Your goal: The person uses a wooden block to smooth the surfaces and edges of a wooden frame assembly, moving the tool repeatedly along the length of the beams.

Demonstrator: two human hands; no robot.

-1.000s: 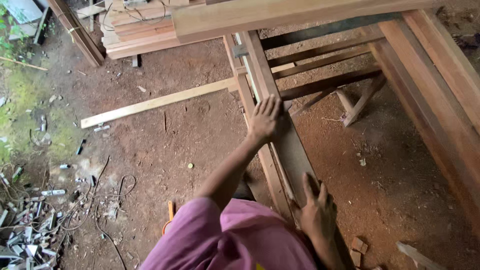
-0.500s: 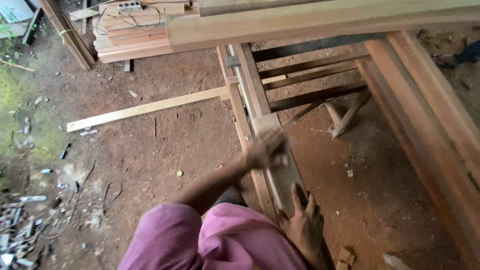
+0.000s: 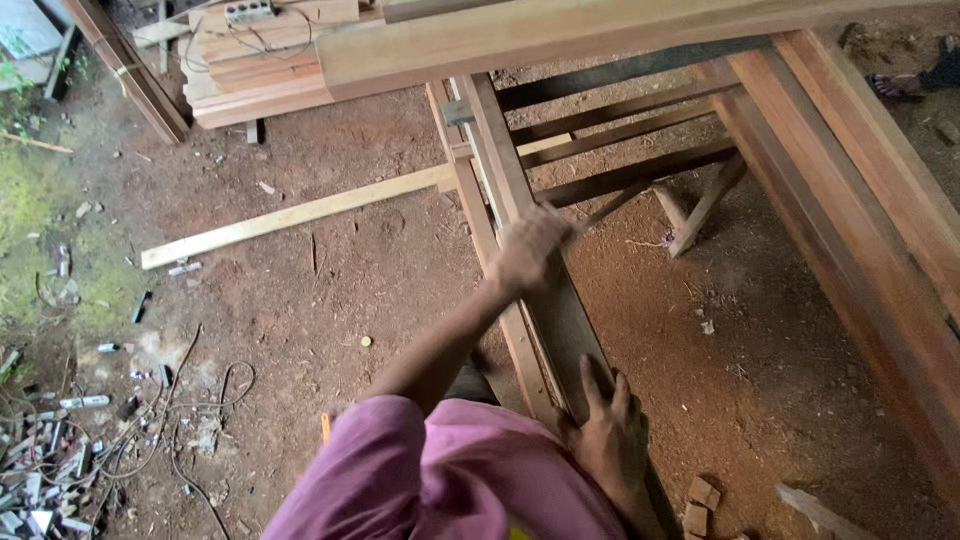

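A long wooden plank [image 3: 505, 160] runs away from me on edge, alongside a wooden frame rail [image 3: 470, 215]. My left hand [image 3: 528, 250] reaches forward on a pink-sleeved arm, and its fingers are curled over the plank's top edge. My right hand [image 3: 610, 440] is close to my body at the plank's near end. It grips the dark face with the fingers slightly apart.
Heavy timber beams [image 3: 860, 190] lie to the right and across the top. A pale batten [image 3: 290, 215] lies on the dirt floor at left. Stacked boards [image 3: 255, 65] sit at top left. Wires and scrap [image 3: 60, 460] litter the lower left, and small wood blocks [image 3: 700, 500] lie near my right hand.
My left hand lay flat with fingers spread on the plank; it slid toward me, then out again, and is now curled over the edge. My right hand stayed at the near end.
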